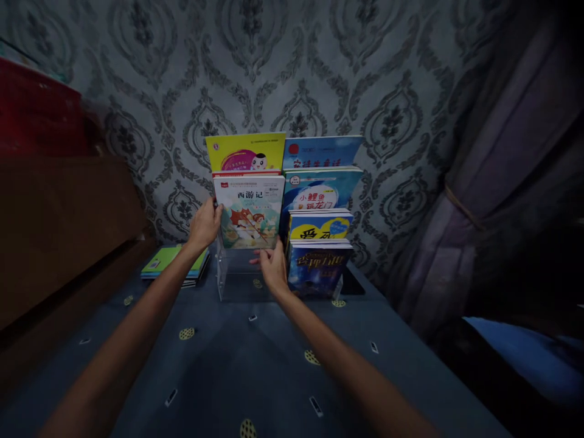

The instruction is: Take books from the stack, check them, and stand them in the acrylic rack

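While both hands grip the white book (249, 212) — left hand (204, 225) side edge | right hand (272, 265) bottom corner | fingers clenched.

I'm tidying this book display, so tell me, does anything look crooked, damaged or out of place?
Mostly neat. The white storybook, held by the left hand and right hand, sits above empty lower tiers of the clear acrylic rack. A small stack of books lies flat on the tablecloth, off the rack.

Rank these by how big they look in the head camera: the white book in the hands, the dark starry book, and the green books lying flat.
1. white book
2. dark starry book, partly hidden behind the right hand
3. green books, seen nearly edge-on, so unsure
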`<state>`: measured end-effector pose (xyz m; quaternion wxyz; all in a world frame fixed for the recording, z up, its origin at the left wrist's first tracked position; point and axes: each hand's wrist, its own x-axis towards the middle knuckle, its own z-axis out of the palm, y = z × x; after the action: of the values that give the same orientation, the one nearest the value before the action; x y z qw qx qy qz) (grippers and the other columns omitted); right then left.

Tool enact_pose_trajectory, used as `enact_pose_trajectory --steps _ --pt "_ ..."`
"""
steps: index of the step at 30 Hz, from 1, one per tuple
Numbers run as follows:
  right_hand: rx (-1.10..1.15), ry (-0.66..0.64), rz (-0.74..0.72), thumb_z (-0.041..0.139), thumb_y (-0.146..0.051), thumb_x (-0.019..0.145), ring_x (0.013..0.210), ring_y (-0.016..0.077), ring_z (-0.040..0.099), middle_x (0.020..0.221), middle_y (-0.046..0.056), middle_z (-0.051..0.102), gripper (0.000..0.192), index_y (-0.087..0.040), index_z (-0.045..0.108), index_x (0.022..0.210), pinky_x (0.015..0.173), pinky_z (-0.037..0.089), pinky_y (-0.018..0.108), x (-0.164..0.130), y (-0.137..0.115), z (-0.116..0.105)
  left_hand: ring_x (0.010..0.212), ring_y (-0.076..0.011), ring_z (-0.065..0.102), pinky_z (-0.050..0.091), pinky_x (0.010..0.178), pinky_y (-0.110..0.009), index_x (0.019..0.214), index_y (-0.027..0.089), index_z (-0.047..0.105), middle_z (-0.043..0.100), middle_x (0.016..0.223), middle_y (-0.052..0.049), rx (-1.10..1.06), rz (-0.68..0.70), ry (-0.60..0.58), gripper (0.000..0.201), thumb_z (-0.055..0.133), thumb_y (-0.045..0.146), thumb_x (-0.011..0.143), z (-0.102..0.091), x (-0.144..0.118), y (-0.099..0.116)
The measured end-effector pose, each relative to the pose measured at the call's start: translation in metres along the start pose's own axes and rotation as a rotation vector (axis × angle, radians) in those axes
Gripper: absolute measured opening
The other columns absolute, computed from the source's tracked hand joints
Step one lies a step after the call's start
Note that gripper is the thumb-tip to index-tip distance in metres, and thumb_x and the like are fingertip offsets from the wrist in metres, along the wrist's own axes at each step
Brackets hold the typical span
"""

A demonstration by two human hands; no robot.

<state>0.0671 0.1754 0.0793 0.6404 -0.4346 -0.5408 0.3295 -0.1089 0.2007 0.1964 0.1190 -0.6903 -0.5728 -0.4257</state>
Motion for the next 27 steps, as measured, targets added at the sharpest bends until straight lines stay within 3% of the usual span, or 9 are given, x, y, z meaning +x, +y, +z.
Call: enact_pose_trajectory --steps 6,13,18,22,27 --pt "0.000 0.016 -0.097 0.046 -0.022 0.087 0.065 0.0216 0.074 0.091 0.005 0.076 0.078 -0.019 0.015 0.159 0.064 0.057 0.034 0.008 -0.006 -0.003 0.108 -0.0302 0.066 0.051 0.090 -0.040 0.121 0.018 0.056 0.070 0.116 -0.016 -0.047 0.030 0.014 0.029 0.040 0.030 0.100 0.003 0.000 -0.004" --pt "0.076 0.022 -0.055 0.049 -0.022 0.084 0.058 0.0208 0.071 0.083 0.002 0.076 0.075 -0.018 0.022 0.154 0.060 0.054 0.032 0.018 -0.015 -0.001 0.105 -0.0291 0.067 0.051 0.088 -0.039 0.121 0.019 0.055 0.070 0.115 -0.014 -0.057 0.022 0.018 0.029 0.039 0.031 0.100 0.003 0.000 -0.004" --pt "0.148 0.034 -0.035 0.049 -0.024 0.083 0.048 0.0168 0.066 0.066 -0.007 0.067 0.069 -0.015 0.025 0.148 0.053 0.050 0.027 0.017 -0.017 0.001 0.105 -0.0308 0.067 0.050 0.088 -0.040 0.114 0.018 0.057 0.071 0.110 -0.015 -0.021 0.024 0.006 0.026 0.039 0.030 0.100 0.003 0.003 -0.003" --pt "0.146 0.028 -0.045 0.052 -0.027 0.083 0.044 0.0152 0.062 0.060 -0.010 0.063 0.067 -0.014 0.029 0.144 0.048 0.046 0.025 0.018 -0.018 0.001 0.103 -0.0313 0.067 0.049 0.088 -0.040 0.102 0.019 0.057 0.071 0.103 -0.015 0.018 0.023 0.007 0.021 0.039 0.029 0.100 0.003 0.006 -0.004" --pt "0.097 0.021 -0.050 0.052 -0.026 0.081 0.042 0.0142 0.060 0.058 -0.011 0.063 0.072 -0.012 0.027 0.147 0.048 0.046 0.024 0.020 -0.014 -0.001 0.104 -0.0303 0.066 0.048 0.087 -0.037 0.105 0.018 0.057 0.070 0.107 -0.015 0.072 0.024 -0.025 0.023 0.037 0.029 0.101 0.000 0.006 -0.003"
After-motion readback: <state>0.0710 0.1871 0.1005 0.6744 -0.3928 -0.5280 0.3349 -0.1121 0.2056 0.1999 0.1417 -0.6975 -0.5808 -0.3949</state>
